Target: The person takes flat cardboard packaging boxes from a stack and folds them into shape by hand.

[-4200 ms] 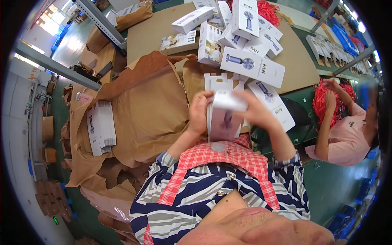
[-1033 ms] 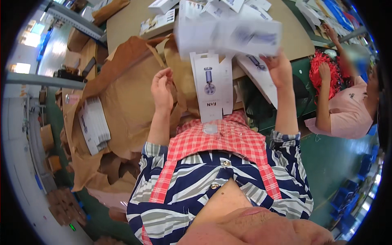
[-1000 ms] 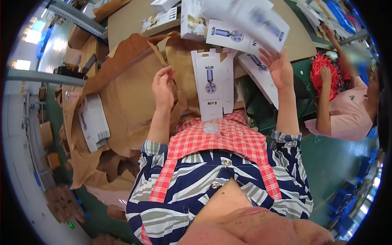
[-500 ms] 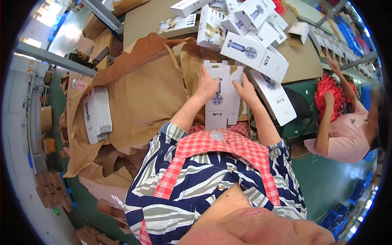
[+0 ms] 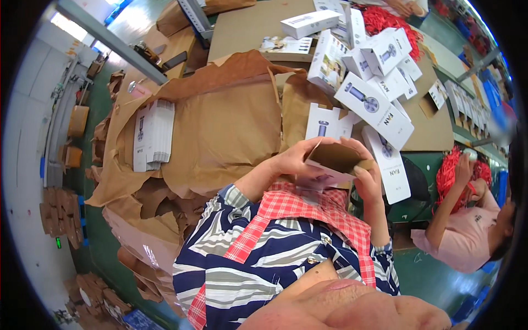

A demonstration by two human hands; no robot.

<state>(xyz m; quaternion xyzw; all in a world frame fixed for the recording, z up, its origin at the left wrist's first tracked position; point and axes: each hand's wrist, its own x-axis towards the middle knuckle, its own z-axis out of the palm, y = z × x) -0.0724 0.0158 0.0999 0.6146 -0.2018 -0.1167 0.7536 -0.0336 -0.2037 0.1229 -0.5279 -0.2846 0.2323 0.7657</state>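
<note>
Holding an open carton point(image 5: 330, 180) up in front of a red checked apron point(image 5: 313, 209), the left hand point(image 5: 294, 159) and the right hand point(image 5: 367, 170) are gripping it from either side. The left fingers are clamping on its left end, while the right fingers are clamping on its right end, the thumb bending at the near rim and the others lying along the far side. The carton's mouth is tilting upward, showing a brown inside.

Just beyond it, flat white cartons point(image 5: 324, 126) are lying near the edge of the surface point(image 5: 236, 36). To their right, a white box point(image 5: 388, 165) bearing a picture of a small fan is lying slantwise, and beyond it a pile of similar boxes point(image 5: 377, 104) is sprawling at odd angles, with red shredded strands point(image 5: 379, 22) showing behind. At the left, crumpled brown paper point(image 5: 220, 126) is spreading widely, and a stack of flattened cartons point(image 5: 154, 137) is resting on it. Over at the right, another person in a pink top point(image 5: 456, 242) is holding both hands near a red tangle point(image 5: 448, 170).
</note>
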